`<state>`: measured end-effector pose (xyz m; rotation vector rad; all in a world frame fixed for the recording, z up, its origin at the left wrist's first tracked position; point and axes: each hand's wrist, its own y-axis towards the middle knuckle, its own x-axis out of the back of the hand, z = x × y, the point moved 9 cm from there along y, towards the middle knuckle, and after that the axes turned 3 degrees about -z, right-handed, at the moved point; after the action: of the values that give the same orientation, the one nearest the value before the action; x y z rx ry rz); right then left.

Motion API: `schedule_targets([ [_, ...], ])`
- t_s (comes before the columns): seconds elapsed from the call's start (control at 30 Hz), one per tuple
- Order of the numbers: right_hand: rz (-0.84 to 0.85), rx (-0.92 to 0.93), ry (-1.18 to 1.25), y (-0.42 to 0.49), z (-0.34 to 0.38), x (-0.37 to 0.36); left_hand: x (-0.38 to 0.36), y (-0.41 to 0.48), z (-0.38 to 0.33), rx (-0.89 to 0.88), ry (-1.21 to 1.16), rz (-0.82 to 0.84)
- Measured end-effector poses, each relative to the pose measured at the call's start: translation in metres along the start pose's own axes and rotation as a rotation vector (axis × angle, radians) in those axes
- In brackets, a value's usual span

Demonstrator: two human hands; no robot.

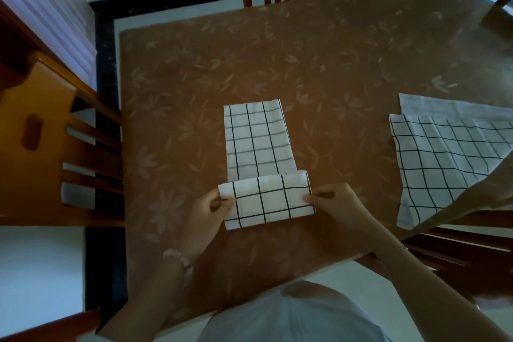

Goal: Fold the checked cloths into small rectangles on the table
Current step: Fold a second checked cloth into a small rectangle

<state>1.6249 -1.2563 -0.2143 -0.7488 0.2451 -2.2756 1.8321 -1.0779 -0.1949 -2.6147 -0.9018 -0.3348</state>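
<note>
Table (305, 50) carries both checked cloths: a spread cloth (444, 164) lies at the right edge, partly overhanging, and a narrow strip (255, 139) lies centre-near. Left hand (205, 216) and right hand (338, 208) each pinch one side of its turned-over near end, probably to keep the edges square while doubling it away.

The brown leaf-patterned table (333, 64) carries a narrow folded checked cloth (256, 139), and well to its right a spread checked cloth (444, 164) overhangs the edge.
</note>
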Motion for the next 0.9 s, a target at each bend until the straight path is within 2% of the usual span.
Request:
schedule_targets([
  [0.37,-0.035,-0.031,0.057,0.014,0.011,-0.005,0.0,0.013,-0.006,0.082,-0.19,-0.061],
  [0.5,-0.083,-0.04,0.091,0.028,0.014,-0.003,0.0,0.033,-0.009,0.093,-0.176,-0.11],
  [0.63,-0.129,-0.023,0.086,0.046,0.028,0.003,-0.002,0.064,-0.009,0.138,-0.08,-0.083],
  [0.9,-0.153,-0.062,0.087,0.088,0.046,0.011,0.004,0.113,-0.019,0.173,-0.084,-0.07],
])
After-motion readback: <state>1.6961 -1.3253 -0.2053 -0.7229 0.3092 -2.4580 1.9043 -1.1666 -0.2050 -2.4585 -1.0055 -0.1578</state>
